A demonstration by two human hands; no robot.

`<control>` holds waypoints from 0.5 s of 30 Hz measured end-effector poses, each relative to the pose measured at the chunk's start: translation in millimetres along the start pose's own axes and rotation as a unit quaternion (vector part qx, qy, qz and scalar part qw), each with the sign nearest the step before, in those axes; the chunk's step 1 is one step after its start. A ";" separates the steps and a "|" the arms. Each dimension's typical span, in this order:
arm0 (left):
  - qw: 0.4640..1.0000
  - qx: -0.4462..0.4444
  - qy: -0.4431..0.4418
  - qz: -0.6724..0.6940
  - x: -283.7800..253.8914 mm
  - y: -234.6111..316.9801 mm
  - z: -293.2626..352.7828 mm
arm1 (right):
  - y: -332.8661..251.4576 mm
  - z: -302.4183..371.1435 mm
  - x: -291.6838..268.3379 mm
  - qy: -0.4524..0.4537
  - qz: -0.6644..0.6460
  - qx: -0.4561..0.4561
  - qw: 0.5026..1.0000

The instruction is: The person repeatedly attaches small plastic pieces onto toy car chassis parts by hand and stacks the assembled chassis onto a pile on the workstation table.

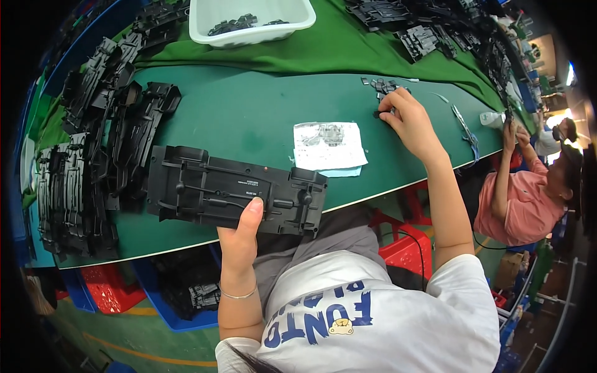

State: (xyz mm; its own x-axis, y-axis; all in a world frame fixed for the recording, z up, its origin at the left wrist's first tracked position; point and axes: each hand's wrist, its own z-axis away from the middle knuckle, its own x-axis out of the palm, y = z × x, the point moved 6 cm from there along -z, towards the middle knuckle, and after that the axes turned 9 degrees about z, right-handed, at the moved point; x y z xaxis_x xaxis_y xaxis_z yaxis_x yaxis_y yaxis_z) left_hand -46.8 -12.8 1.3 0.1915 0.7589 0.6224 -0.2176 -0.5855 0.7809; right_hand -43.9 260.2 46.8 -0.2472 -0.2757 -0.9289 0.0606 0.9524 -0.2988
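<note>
A black plastic panel (227, 186) is gripped by the left hand (239, 231), the thumb pressed flat on its face and the other fingers hidden beneath; it is held over the near edge of the green table (249, 105), and whether the table is touched cannot be told. At two o'clock from it, a small black piece (377, 114) is pinched between thumb and forefinger of the right hand (407, 121). Just beyond that hand, at eleven o'clock, a loose pile of black pieces (379, 86) is gathered, while at three o'clock a slender metal tool (464, 127) is laid. Between the two hands, a white printed sheet (328, 144) is set down. At nine to ten o'clock from the panel, similar black parts (144, 124) are stacked. At twelve o'clock, more pieces are held in a white bin (273, 35), beside which green cloth (348, 53) is spread.
</note>
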 end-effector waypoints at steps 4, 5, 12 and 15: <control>1.000 0.007 -0.001 -0.009 -0.3 0.0 0.6 | -6.2 -0.6 -0.6 -0.001 0.037 -0.037 0.999; 1.000 0.009 0.002 -0.014 -0.4 0.1 0.4 | -6.3 -1.1 0.8 -0.002 0.039 -0.039 0.998; 1.000 0.002 -0.013 -0.024 1.2 -1.1 0.3 | -10.3 8.8 -4.8 0.020 -0.060 -0.004 0.998; 1.000 -0.002 -0.002 -0.021 -6.4 -5.7 2.1 | -16.0 10.1 -6.3 0.035 -0.078 -0.025 0.996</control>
State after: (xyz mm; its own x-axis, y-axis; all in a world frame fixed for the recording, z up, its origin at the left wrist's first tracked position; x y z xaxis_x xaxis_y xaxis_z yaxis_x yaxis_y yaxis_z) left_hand -44.8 -14.9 -7.0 0.2041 0.7819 0.5891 -0.2127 -0.5520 0.8063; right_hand -33.5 245.4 55.3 -0.3165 -0.4130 -0.8540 -0.0316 0.9043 -0.4256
